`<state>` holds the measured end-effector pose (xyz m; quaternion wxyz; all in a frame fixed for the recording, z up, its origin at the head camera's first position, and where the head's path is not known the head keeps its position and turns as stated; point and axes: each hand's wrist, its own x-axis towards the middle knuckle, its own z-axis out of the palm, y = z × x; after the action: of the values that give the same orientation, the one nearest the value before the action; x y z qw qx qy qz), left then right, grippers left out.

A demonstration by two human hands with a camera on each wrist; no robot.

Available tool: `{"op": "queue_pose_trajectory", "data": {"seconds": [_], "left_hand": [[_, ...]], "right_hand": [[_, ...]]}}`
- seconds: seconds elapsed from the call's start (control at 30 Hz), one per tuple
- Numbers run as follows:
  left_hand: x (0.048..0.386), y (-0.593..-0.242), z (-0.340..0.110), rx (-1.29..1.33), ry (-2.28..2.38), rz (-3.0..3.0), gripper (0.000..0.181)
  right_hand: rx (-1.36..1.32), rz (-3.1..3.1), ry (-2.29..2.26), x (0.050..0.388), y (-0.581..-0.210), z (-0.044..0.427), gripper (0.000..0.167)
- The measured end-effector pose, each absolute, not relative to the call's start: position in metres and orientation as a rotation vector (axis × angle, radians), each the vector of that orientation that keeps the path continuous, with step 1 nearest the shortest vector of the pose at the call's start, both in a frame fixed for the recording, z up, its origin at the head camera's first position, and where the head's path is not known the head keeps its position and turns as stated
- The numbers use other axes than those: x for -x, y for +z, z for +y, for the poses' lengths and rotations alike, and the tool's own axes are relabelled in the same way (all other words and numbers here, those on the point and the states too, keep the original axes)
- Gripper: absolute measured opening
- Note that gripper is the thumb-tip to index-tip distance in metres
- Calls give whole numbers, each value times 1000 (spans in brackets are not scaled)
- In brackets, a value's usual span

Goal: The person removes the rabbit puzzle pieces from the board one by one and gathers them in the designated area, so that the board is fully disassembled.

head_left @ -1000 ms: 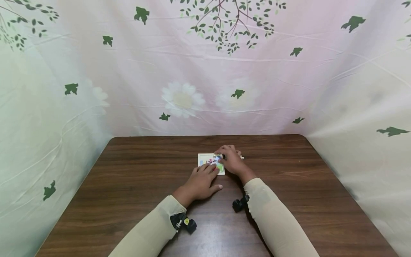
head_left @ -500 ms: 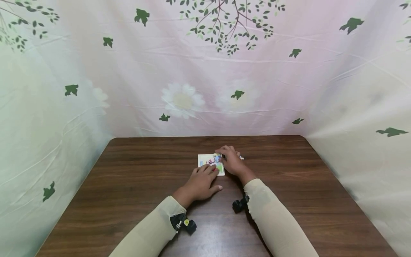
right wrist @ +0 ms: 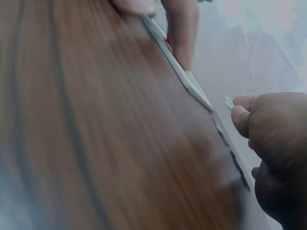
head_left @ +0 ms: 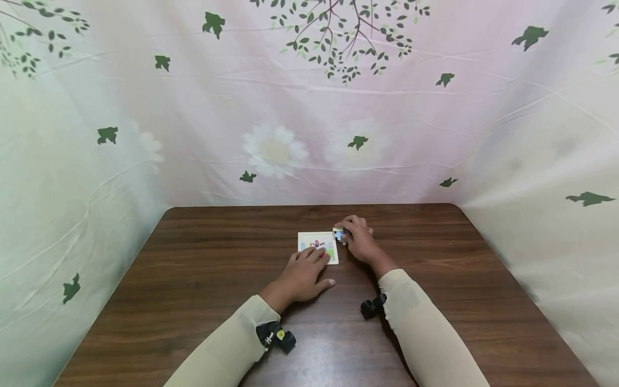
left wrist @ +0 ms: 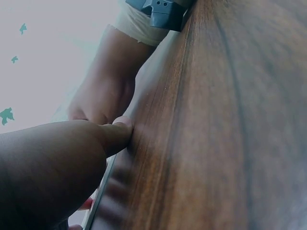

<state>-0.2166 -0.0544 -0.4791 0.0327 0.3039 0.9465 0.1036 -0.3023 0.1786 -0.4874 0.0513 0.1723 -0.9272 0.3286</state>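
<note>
A small white-rimmed jigsaw puzzle tray (head_left: 309,235) with a coloured picture lies flat on the table. My left hand (head_left: 301,275) rests on its near part with fingers outstretched and covers some of the picture. Just off the tray's right side, my right hand (head_left: 360,240) pinches a blue-and-yellow puzzle piece (head_left: 338,234). In the right wrist view that puzzle piece (right wrist: 228,101) appears edge-on between thumb and finger, raised above the table. The left wrist view shows the left thumb (left wrist: 123,125) beyond the tray's edge.
Loose puzzle pieces (right wrist: 221,132) lie on the wooden table (head_left: 203,279) beside the tray, under the right hand. A printed cloth (head_left: 309,107) with leaves and flowers hangs behind the table and along both sides. Each wrist carries a small black camera (head_left: 371,307).
My right hand has drawn back to the right, off the tray, with the puzzle piece between its fingers. More of the tray's upper right shows. The left hand stays put.
</note>
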Motion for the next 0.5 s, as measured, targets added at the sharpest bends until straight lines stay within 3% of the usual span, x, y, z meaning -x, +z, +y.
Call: {"op": "queue_pose_trajectory", "data": {"seconds": [0.5], "left_hand": [[218, -481, -55, -932, 321, 2906, 73]], "right_hand": [[-380, -2810, 1043, 299, -490, 253, 33]]}}
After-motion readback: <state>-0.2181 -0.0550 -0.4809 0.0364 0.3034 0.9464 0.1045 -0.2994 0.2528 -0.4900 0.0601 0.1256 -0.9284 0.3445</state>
